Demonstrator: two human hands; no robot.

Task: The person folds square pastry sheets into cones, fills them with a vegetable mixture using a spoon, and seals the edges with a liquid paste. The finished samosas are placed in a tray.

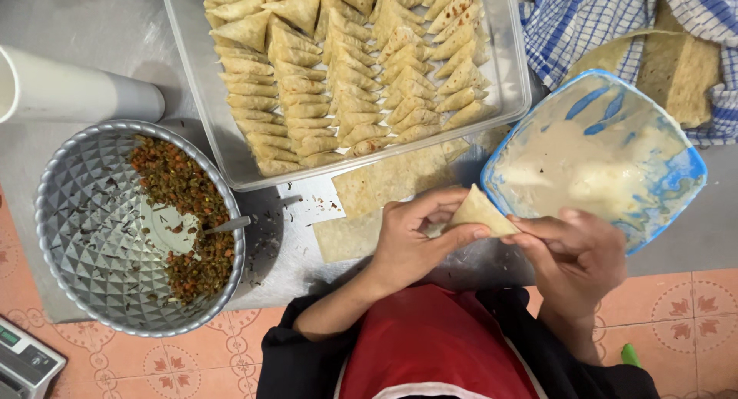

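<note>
Both the left hand [411, 241] and the right hand [575, 254] pinch a folded triangular pastry [478, 212] between their fingers, just beside a blue paste tub [696, 172], below a clear tray [503, 53] of finished triangles, with a metal filling bowl [84, 237] further left.

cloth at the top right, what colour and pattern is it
The cloth is blue and white checked, seen in the head view, the only one.

A pale, folded triangular pastry [478, 212], point tilted up, sits pinched above flat pastry strips [361, 207] on the counter.
</note>
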